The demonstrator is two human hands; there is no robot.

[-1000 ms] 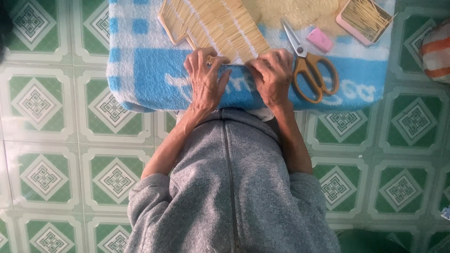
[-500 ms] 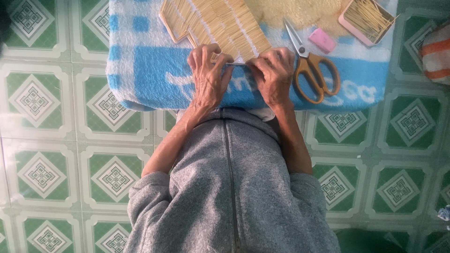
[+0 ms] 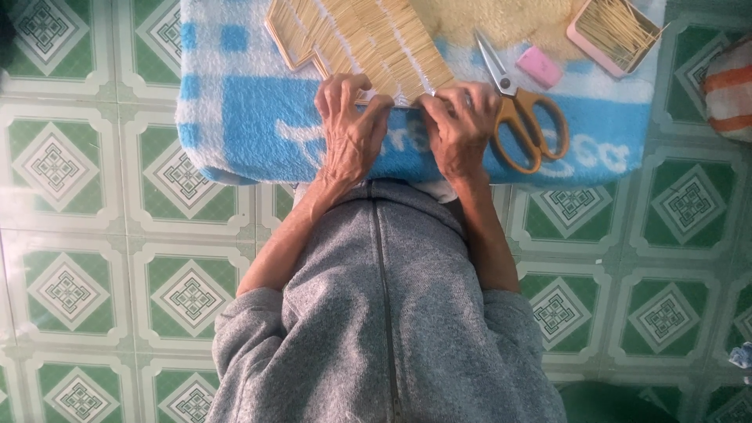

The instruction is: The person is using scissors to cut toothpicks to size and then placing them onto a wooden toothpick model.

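Both hands pinch the near edge of a flat mat of thin sticks [image 3: 368,35] that lies on a blue and white towel [image 3: 235,117]. On the left, the left hand [image 3: 348,129] has its fingers curled down onto the sticks at the mat's near edge. Just beside it, the right hand [image 3: 458,125] is bent shut on the same edge, fingertips pressed to the sticks. Scissors [image 3: 521,117] with orange handles lie on the towel, touching the right hand's far side. A small pink block [image 3: 539,66] sits near the far edge. At the far right corner, a pink box [image 3: 615,31] holds more sticks. Under the towel is a green tiled floor [image 3: 94,258].
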